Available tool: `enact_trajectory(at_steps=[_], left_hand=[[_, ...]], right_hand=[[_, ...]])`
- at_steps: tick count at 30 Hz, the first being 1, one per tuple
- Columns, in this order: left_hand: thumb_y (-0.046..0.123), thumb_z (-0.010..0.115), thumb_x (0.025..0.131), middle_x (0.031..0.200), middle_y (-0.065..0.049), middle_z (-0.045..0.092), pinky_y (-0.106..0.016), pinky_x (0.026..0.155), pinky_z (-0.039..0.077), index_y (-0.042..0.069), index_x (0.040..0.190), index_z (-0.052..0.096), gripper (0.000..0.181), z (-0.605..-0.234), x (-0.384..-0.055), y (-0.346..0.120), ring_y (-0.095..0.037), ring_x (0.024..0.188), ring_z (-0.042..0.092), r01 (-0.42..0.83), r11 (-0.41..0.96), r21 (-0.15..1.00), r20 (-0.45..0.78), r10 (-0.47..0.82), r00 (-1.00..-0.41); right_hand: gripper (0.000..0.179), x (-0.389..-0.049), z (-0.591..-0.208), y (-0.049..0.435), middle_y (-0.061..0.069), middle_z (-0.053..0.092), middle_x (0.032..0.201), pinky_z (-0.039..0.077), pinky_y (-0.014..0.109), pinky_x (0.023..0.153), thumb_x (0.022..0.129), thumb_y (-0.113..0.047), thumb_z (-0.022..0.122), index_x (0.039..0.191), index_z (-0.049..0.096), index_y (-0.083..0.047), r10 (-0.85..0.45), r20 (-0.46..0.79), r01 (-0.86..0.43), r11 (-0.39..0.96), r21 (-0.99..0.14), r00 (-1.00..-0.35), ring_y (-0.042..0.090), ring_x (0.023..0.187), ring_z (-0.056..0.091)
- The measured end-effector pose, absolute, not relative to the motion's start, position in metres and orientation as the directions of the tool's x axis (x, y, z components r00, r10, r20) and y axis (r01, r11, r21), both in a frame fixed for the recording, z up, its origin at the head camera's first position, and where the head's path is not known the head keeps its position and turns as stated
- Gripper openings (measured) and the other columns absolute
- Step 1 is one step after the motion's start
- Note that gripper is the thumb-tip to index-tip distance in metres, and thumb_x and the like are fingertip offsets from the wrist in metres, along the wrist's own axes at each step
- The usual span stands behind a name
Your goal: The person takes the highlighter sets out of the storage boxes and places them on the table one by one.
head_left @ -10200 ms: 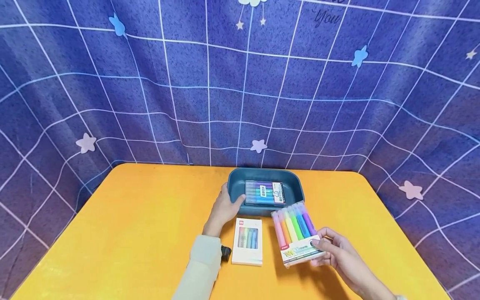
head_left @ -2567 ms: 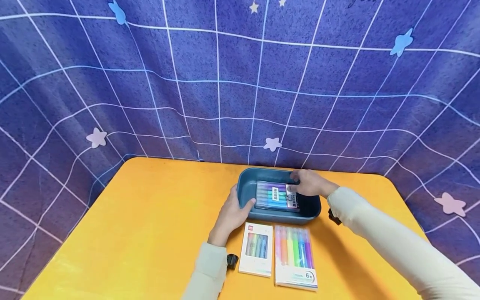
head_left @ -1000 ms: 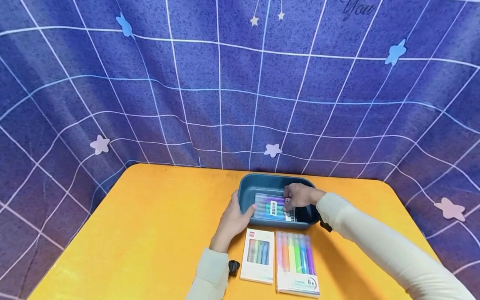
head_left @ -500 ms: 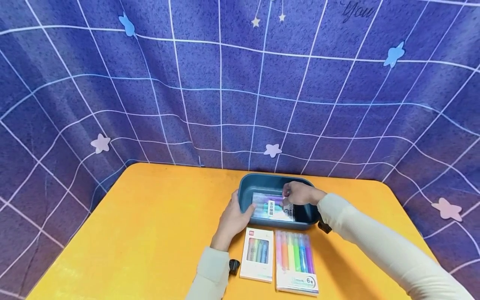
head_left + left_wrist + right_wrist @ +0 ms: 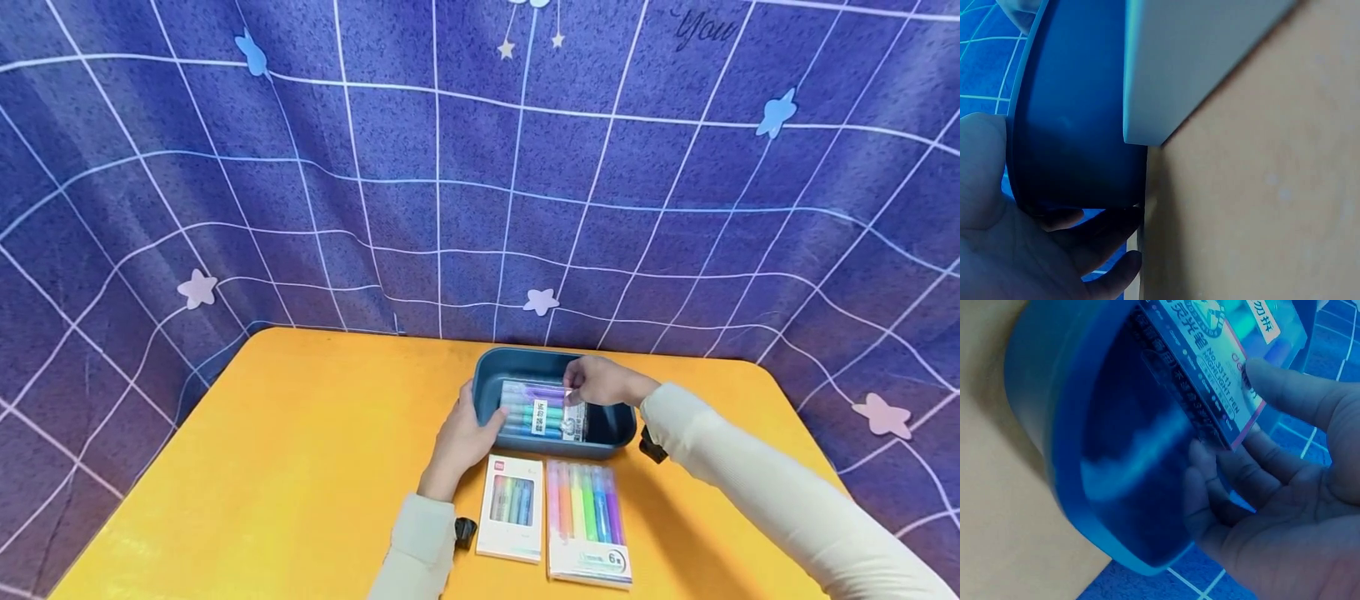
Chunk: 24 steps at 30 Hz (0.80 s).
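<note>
A dark blue bin (image 5: 517, 365) stands near the back of the table. My left hand (image 5: 459, 437) grips its left end, thumb over the rim; in the left wrist view the fingers curl round the outer wall (image 5: 1079, 131). Inside lies a clear pack of highlighters (image 5: 536, 410) with purple, green and blue pens. My right hand (image 5: 606, 382) reaches into the bin and pinches that pack by its right end. In the right wrist view the thumb presses the printed label (image 5: 1216, 369), with fingers behind, and the pack's near end is raised off the bin floor.
In front of the bin, a white windowed box of pens (image 5: 510, 537) and a clear pack of rainbow highlighters (image 5: 588, 508) lie side by side on the yellow table (image 5: 315, 467). A blue grid-patterned curtain (image 5: 465, 208) hangs behind the table and at both sides.
The rainbow pack, earlier in my right hand, now lies on the table. My right hand has moved into the bin and pinches the pack there, which has shifted slightly left and tilted.
</note>
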<state>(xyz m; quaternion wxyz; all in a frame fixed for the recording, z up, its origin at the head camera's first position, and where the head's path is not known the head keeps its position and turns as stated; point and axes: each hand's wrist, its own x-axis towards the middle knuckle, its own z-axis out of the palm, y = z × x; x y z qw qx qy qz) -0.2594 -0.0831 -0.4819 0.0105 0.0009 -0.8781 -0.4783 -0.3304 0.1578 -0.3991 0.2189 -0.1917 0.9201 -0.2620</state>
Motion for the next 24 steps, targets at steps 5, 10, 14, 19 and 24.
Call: enact_trajectory(at_steps=[5, 10, 14, 19, 24], left_hand=[[0.043, 0.061, 0.098, 0.159, -0.018, 0.041, -0.061, 0.112, 0.041, 0.008, 0.159, 0.025, 0.079, -0.48, -0.259, -0.083, -0.04, 0.139, 0.048, 0.004, 0.538, 0.843, 0.011, -0.011, -1.0], [0.044, 0.061, 0.098, 0.158, -0.018, 0.042, -0.061, 0.111, 0.042, 0.008, 0.159, 0.024, 0.08, -0.481, -0.259, -0.083, -0.04, 0.138, 0.049, -0.011, 0.547, 0.837, -0.002, -0.017, -1.0], [0.045, 0.061, 0.098, 0.158, -0.018, 0.042, -0.061, 0.111, 0.042, 0.009, 0.159, 0.024, 0.081, -0.483, -0.26, -0.083, -0.04, 0.138, 0.05, -0.013, 0.555, 0.832, -0.003, -0.018, -1.0], [0.043, 0.061, 0.098, 0.159, -0.018, 0.042, -0.061, 0.111, 0.042, 0.009, 0.159, 0.024, 0.08, -0.484, -0.26, -0.083, -0.04, 0.138, 0.049, -0.008, 0.555, 0.832, -0.001, -0.014, -1.0], [0.044, 0.061, 0.098, 0.158, -0.019, 0.042, -0.06, 0.111, 0.042, 0.008, 0.159, 0.024, 0.08, -0.483, -0.26, -0.082, -0.04, 0.137, 0.05, -0.003, 0.554, 0.832, 0.004, -0.01, -1.0]], right_hand=[[0.01, -0.329, -0.395, 0.161, -0.002, 0.049, 0.071, 0.038, 0.027, 0.065, 0.091, -0.009, 0.072, 0.094, 0.062, -0.005, -0.476, -0.307, -0.248, 0.791, -0.559, -0.824, 0.013, 0.064, 0.042], [0.01, -0.326, -0.391, 0.161, -0.002, 0.051, 0.071, 0.039, 0.027, 0.065, 0.091, -0.011, 0.072, 0.093, 0.064, -0.006, -0.488, -0.311, -0.268, 0.795, -0.544, -0.816, 0.013, 0.064, 0.044], [0.009, -0.324, -0.389, 0.162, -0.002, 0.052, 0.072, 0.04, 0.027, 0.066, 0.091, -0.013, 0.073, 0.092, 0.065, -0.007, -0.505, -0.306, -0.297, 0.795, -0.528, -0.807, 0.012, 0.065, 0.045], [0.01, -0.321, -0.388, 0.163, 0.0, 0.055, 0.075, 0.041, 0.026, 0.067, 0.09, -0.012, 0.074, 0.091, 0.067, -0.006, -0.53, -0.284, -0.333, 0.783, -0.525, -0.799, 0.012, 0.068, 0.047], [0.01, -0.319, -0.387, 0.165, 0.0, 0.054, 0.076, 0.041, 0.028, 0.068, 0.09, -0.012, 0.074, 0.088, 0.066, -0.007, -0.541, -0.274, -0.344, 0.774, -0.532, -0.795, 0.013, 0.071, 0.047]])
